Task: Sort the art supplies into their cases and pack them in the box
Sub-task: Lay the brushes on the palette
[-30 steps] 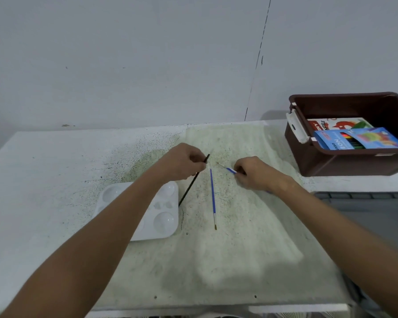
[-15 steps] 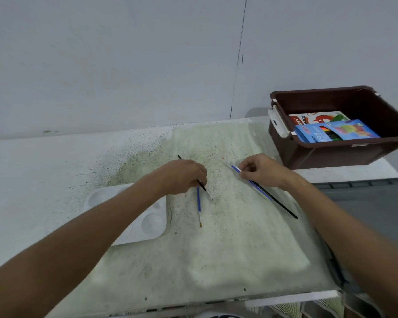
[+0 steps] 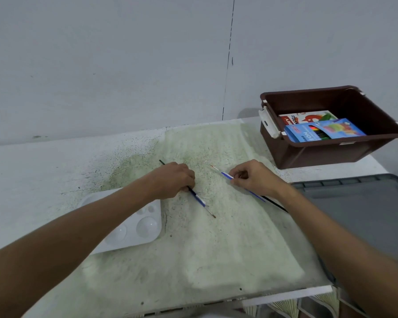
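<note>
Two brush shafts partly hidden under curled fingers, left hand (image 3: pixel 170 180) gripping a black and a blue brush (image 3: pixel 199 199) low over the bench (image 3: pixel 44 161), right hand (image 3: pixel 255 177) pinching blue-and-black brushes (image 3: pixel 226 175), brown box (image 3: pixel 319 154) far right holding two cases.

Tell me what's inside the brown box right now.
The brown box holds a blue coloured-pencil case lying over a white-and-red pastels case. Most of the pastels case is covered, and the near wall hides the floor beneath them.
</note>
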The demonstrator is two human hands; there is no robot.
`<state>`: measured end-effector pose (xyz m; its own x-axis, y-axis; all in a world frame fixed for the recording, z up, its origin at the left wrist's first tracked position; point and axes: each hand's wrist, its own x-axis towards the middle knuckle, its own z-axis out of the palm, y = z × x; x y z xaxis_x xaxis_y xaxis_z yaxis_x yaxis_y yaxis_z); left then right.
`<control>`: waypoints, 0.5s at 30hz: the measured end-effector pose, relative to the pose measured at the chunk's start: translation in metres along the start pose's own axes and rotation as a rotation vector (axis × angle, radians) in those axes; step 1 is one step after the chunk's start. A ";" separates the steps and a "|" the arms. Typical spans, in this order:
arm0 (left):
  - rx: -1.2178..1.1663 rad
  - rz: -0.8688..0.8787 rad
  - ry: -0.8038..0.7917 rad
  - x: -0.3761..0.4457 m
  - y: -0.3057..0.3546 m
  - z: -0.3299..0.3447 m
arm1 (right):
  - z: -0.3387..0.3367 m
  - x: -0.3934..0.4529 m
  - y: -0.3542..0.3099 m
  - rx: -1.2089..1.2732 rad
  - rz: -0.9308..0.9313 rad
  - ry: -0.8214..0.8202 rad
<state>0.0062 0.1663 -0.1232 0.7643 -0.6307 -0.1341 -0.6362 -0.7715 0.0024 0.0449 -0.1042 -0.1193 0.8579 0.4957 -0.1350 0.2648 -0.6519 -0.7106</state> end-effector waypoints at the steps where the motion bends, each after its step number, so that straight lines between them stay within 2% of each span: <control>1: 0.015 -0.003 0.029 0.000 0.000 0.000 | 0.000 0.000 -0.002 0.016 0.003 0.002; 5: -0.002 -0.122 0.179 -0.007 -0.010 -0.011 | 0.001 0.000 -0.011 0.075 0.018 0.043; 8: -0.116 -0.277 0.199 -0.032 -0.019 -0.026 | 0.007 0.003 -0.029 0.090 0.021 0.054; 10: -0.254 -0.422 0.226 -0.059 -0.023 -0.035 | 0.017 0.007 -0.045 0.116 0.020 0.054; 15: -0.655 -0.845 0.468 -0.145 -0.027 -0.044 | 0.061 0.016 -0.098 0.151 -0.031 -0.064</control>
<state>-0.0831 0.2752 -0.0607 0.9698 0.2406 0.0402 0.1655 -0.7700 0.6162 0.0052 0.0027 -0.0941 0.8194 0.5528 -0.1520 0.2171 -0.5445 -0.8102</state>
